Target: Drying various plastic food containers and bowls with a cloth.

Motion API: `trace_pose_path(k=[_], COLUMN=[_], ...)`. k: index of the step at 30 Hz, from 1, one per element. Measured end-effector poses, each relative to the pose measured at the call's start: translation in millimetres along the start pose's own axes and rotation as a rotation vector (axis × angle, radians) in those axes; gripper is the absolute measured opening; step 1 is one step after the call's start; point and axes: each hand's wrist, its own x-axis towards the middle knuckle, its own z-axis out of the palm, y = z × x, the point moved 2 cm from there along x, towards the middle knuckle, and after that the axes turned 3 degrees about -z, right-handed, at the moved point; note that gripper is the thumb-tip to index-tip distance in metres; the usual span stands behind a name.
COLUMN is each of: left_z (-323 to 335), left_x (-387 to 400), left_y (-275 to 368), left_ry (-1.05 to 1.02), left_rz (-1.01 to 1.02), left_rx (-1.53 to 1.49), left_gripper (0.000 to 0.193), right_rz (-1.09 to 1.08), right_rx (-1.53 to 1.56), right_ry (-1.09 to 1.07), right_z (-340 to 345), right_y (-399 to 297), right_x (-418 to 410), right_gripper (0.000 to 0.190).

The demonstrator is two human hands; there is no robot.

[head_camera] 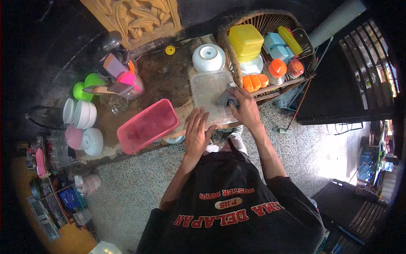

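A translucent plastic container or lid (pixel 206 90) lies flat at the near right part of the table. On its right side my right hand (pixel 246 106) grips a bunched grey cloth (pixel 224 97), pressed against the plastic. My left hand (pixel 196 135) is spread at the container's near left corner, fingertips by its edge; it holds nothing. Whether the left fingers press on the plastic or the table edge, I cannot tell. Just beyond the container sits an upturned white bowl (pixel 207 60). A pink rectangular plastic basin (pixel 149 127) stands to the left of my left hand.
A rattan rack (pixel 233 54) at right holds yellow containers (pixel 245 41), orange-lidded jars (pixel 277 71) and blue boxes. At left are white bowls (pixel 85 114), green bowls (pixel 79 92) and a knife (pixel 104 89) beside a utensil holder. A carved wooden panel (pixel 139 19) stands behind.
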Motion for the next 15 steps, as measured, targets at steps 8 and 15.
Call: trace_pose_path(k=[8,15], left_z=[-3,-17], left_x=[-3,6], left_y=[-9,-7], left_ry=[0.03,0.016], left_rz=[-0.042,0.047], left_rx=[-0.044,-0.011], left_gripper=[0.057,0.056], right_rz=[-0.049,0.066], right_rx=[0.293,0.189], right_ry=[-0.348,-0.024], right_z=[-9,-31], right_y=[-52,0], right_x=[-32,10], right_gripper=[0.053,0.054])
